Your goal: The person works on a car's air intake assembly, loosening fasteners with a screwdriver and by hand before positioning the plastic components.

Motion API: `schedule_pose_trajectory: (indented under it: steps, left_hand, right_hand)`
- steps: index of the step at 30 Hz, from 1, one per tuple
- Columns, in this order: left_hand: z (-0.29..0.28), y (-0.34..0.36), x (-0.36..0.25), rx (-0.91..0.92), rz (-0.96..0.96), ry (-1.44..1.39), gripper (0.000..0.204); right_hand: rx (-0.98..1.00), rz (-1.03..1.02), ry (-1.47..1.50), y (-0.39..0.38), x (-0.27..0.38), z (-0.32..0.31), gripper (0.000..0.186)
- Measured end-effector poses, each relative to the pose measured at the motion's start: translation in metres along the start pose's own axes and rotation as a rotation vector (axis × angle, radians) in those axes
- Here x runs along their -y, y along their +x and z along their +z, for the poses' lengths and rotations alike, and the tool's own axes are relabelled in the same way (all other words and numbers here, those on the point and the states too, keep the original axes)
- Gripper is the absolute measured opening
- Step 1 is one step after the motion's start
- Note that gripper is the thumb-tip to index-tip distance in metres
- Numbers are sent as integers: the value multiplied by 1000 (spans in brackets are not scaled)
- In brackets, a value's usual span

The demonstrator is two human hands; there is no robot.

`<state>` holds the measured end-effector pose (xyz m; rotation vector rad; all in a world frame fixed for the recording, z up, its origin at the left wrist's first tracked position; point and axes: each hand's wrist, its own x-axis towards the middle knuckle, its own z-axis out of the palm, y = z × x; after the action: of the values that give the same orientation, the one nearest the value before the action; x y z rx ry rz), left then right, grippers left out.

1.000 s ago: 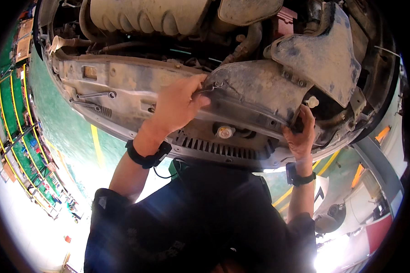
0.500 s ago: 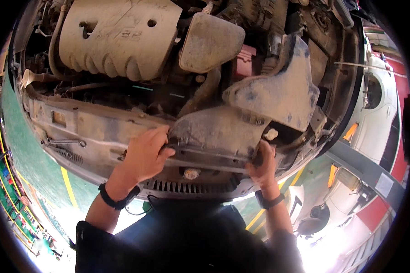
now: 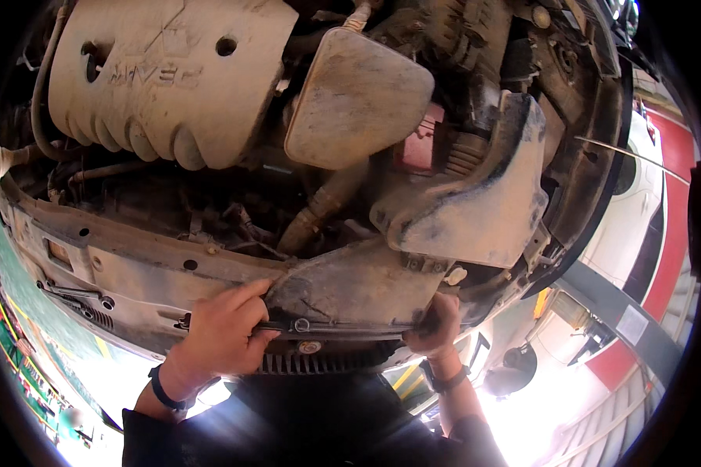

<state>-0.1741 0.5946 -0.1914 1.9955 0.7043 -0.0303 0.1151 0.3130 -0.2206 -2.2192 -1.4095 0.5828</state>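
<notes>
A dusty, flat air intake duct [image 3: 350, 280] lies along the front crossmember [image 3: 148, 257] of an open engine bay. My left hand [image 3: 224, 327] is closed at the duct's left end, index finger stretched along the edge and thumb below. At the other end my right hand [image 3: 436, 325] is wrapped round the front corner, its fingertips partly in shadow. Behind the duct stands a larger dusty plastic housing [image 3: 475, 210], above and beside my right hand. A pale plastic knob [image 3: 455, 276] shows just beyond my right fingers.
Wrenches [image 3: 78, 294] lie on the crossmember at far left. A big engine cover [image 3: 163, 78] and a flat dusty box [image 3: 358, 97] fill the back, with a red box [image 3: 422, 144] beside them. A slatted grille [image 3: 327, 363] runs below my hands. At right stands a grey post [image 3: 600, 300].
My view has moved in over the engine bay. Both hands keep their places at the duct's ends, and its front edge now appears nearer the grille.
</notes>
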Motion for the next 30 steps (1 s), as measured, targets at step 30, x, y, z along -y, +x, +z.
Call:
schedule_pose_trajectory:
  steps: [30]
  left_hand:
    - [92, -91, -78, -728, -124, 184, 26]
  right_hand:
    - [-241, -144, -3, -6, 12, -10, 65]
